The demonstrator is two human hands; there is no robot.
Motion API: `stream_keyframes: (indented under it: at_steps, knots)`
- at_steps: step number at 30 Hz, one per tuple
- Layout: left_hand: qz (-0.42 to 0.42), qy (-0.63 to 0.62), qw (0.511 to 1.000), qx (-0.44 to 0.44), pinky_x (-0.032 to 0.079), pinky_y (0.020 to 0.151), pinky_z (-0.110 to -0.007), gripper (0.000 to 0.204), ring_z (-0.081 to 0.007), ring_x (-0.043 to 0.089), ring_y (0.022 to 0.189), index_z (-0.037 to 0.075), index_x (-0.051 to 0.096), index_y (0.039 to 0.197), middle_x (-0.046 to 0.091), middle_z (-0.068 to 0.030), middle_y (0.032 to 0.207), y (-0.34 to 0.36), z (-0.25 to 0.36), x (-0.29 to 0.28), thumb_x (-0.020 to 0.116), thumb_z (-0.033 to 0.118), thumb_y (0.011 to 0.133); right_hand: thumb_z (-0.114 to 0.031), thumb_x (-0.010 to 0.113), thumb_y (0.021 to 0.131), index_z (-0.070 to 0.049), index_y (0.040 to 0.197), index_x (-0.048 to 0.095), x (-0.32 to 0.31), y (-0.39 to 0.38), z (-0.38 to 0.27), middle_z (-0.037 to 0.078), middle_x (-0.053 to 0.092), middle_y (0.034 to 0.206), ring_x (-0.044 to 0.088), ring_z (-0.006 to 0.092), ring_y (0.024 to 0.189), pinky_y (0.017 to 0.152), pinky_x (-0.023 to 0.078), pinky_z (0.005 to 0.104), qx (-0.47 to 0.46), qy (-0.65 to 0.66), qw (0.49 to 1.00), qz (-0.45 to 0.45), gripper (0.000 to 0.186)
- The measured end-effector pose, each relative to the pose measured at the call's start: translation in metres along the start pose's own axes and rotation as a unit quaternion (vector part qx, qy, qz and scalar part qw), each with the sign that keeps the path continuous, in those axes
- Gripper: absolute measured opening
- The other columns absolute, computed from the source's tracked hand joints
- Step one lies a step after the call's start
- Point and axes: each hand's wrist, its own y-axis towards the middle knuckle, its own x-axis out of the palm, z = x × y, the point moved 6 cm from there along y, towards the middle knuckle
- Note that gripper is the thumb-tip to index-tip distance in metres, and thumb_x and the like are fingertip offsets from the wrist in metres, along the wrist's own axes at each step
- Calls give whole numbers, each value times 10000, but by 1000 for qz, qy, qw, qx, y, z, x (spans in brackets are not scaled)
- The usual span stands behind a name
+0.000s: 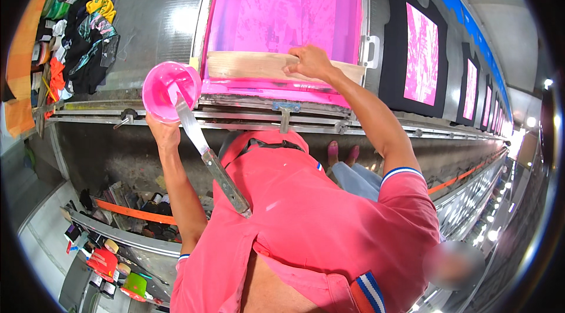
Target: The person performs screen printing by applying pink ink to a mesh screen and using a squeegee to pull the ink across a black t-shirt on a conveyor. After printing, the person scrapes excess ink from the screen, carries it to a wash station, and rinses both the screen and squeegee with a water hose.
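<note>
Since a row of black shirts (395, 48) on the right already bears pink-and-white panels (422, 54), a good part of the printing looks done, at least on that side. Work at the screen (276, 13) appears unfinished: pink ink coats its mesh and pools along its near edge, and the wooden squeegee (247, 66) lies across the near end, inside the frame. More pink ink sits in the cup (154, 108) just left of the screen, so the supply is not used up.

The right hand (312, 63) is closed over the top of the squeegee, right of its middle, with the fingers bent around the wood rather than spread. The left hand (163, 130) is curled about the near, lower side of the cup, which tips so that its mouth faces partly right; most of those fingers are hidden, so how firmly they press cannot be told. A spatula (204, 148) stands with its blade in the cup, its handle slanting out near and right, apart from the right hand.
</note>
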Motion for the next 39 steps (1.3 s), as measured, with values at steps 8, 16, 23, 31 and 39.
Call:
stream_keyframes:
  at_steps: [8, 16, 23, 31, 39]
  knots:
    - [-3, -38, 999, 22, 486, 937, -319, 568, -162, 603, 1078, -16, 526, 1330, 612, -72, 1233, -3, 11, 1, 741, 17, 805, -550, 713, 705, -139, 1014, 699, 9, -2, 3, 127, 704, 931, 660, 342, 918, 746, 505, 480, -4, 25, 1000, 3, 515]
    - [13, -17, 999, 34, 496, 924, -320, 589, -161, 607, 1067, -13, 531, 1322, 617, -67, 1220, -12, 6, -10, 756, 5, 778, -559, 721, 688, -119, 1007, 707, 23, -1, 12, 139, 703, 932, 662, 341, 918, 752, 502, 489, 13, 44, 999, -4, 543]
    - [33, -68, 997, -7, 492, 948, -334, 776, -171, 612, 1061, -1, 530, 1295, 619, -60, 1195, -21, -9, -28, 851, -42, 590, -463, 735, 737, -50, 974, 715, 18, 17, 14, 181, 692, 910, 647, 334, 868, 738, 473, 442, -26, 44, 998, -42, 477]
    - [21, -93, 995, -22, 493, 943, -332, 827, -165, 615, 1051, 9, 543, 1286, 629, -54, 1174, -25, -7, -30, 900, -12, 540, -320, 745, 778, 33, 998, 714, -37, 11, 37, 100, 694, 859, 653, 217, 834, 748, 480, 352, 25, 162, 983, -88, 417]
    - [-94, -63, 989, -97, 528, 941, -350, 750, -195, 629, 1080, 6, 527, 1330, 623, -83, 1219, -15, -7, 40, 823, 40, 641, -265, 788, 794, 5, 1097, 693, -162, -57, 47, 38, 685, 946, 613, 111, 851, 776, 463, 275, -48, 433, 880, 188, 417]
